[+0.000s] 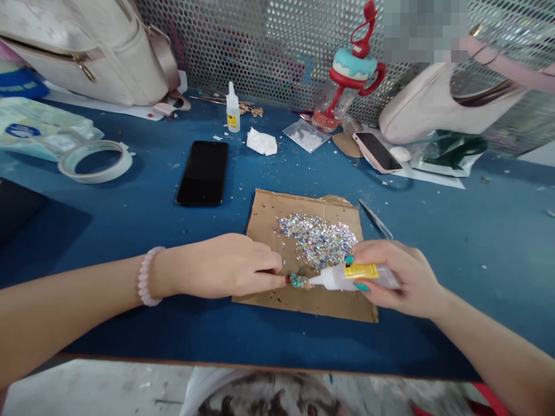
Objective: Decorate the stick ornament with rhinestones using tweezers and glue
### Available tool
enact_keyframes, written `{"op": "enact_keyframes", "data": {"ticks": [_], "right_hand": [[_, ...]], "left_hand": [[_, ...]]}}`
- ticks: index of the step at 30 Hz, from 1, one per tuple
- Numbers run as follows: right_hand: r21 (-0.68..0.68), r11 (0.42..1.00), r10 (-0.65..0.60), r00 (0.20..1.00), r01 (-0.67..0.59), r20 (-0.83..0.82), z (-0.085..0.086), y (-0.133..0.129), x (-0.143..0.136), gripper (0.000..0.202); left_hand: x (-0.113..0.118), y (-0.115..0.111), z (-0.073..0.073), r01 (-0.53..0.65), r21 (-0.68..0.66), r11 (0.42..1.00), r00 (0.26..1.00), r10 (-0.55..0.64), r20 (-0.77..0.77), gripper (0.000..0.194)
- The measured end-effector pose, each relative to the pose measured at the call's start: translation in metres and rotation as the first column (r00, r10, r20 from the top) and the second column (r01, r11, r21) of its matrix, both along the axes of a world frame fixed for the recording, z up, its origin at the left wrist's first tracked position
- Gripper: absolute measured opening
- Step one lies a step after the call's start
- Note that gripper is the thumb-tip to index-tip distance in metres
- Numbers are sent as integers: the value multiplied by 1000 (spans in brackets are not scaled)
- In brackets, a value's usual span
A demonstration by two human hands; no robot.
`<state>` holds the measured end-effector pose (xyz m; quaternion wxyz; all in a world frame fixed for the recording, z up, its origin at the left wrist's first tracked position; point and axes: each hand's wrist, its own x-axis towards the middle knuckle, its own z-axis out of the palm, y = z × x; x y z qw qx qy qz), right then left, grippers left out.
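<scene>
My left hand point(225, 266), with a pink bead bracelet at its wrist, is closed in a pinch on a small rhinestone-covered piece point(299, 281). Turquoise stones cover this piece, and there is red at its left end; its kind is too small to make out. A clear glue bottle point(361, 273) with a yellow label and white nozzle lies sideways in my right hand point(401, 277). The nozzle tip meets the right end of the piece. Both are over a cardboard sheet point(264, 216), where loose shiny rhinestones point(318, 240) lie in a spread heap.
Tweezers point(375, 219) lie right of the cardboard. Beyond it are a black phone point(202, 173), a second glue bottle point(233, 112), crumpled tissue point(261, 141), a small plastic bag point(306, 136) and a pink-cased phone point(377, 151). Tape point(69, 166) is left; a tumbler point(353, 72) stands behind.
</scene>
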<state>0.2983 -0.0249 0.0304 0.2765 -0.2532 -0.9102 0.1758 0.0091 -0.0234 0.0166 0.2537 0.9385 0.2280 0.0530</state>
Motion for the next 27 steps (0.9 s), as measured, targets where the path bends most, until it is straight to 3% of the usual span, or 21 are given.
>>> {"op": "enact_keyframes", "data": {"ticks": [27], "right_hand": [[49, 999, 6, 1000, -7, 6, 10, -2, 1, 6]], "left_hand": [[3, 0, 4, -47, -54, 997, 998, 44, -53, 31]]}}
